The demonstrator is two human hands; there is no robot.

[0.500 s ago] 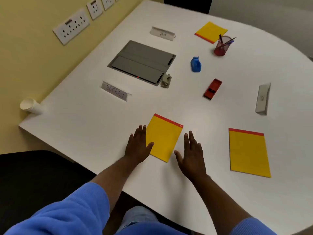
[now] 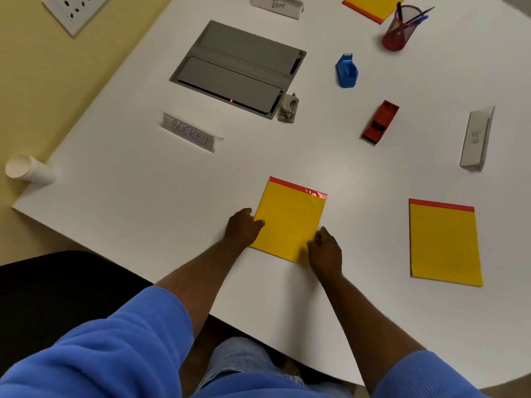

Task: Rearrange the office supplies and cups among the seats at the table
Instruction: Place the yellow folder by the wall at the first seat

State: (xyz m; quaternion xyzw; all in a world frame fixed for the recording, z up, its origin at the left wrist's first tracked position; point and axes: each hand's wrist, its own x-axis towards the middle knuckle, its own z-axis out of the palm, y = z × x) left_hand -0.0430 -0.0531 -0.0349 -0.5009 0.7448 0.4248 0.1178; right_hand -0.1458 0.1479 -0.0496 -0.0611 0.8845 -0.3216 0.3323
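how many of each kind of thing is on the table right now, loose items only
yellow notepads: 3
name cards: 3
red mesh pen cup: 1
blue dispenser: 1
red stapler: 1
grey hole punch: 1
white paper cup stack: 1
total: 11

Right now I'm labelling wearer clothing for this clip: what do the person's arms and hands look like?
Both arms wear blue ribbed-knit sleeves pushed up, leaving the forearms bare. The left hand is bare, no glove. The right hand shows a small ring-like glint on one finger. No watch is visible.
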